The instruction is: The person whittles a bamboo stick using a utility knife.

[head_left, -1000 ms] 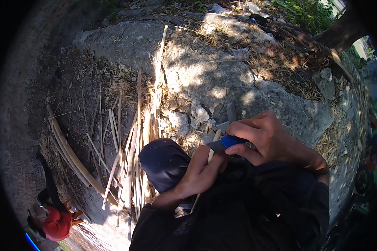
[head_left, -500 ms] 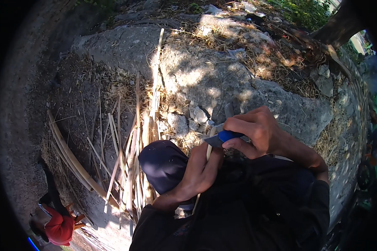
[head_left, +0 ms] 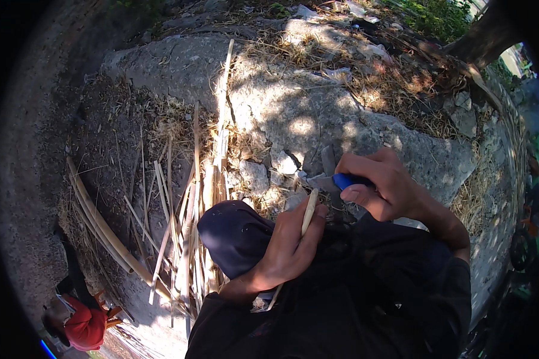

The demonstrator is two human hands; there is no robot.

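Observation:
My left hand (head_left: 288, 244) is closed around a thin pale wooden stick (head_left: 309, 210). The stick's upper end sticks out past the fingers and tilts up to the right; its lower part runs down behind my wrist. In my right hand (head_left: 382, 186) is a knife (head_left: 351, 181) with a blue handle, gripped between thumb and fingers. Its grey blade points left, close to the stick's tip; whether they touch I cannot tell. My dark-clad knee (head_left: 232, 236) is beside the left hand.
Long pale strips of wood (head_left: 193, 239) lie in a loose bundle left of my knee, with thicker curved poles (head_left: 102, 224) farther left. Broken stones (head_left: 254, 175) and a large rock slab (head_left: 395, 143) are ahead. A person in red (head_left: 85, 328) sits at the lower left.
The knife has moved right and slightly up, off the stick by the left fingers. My left hand has shifted a little right, and more of the stick's tip now shows, tilted farther right.

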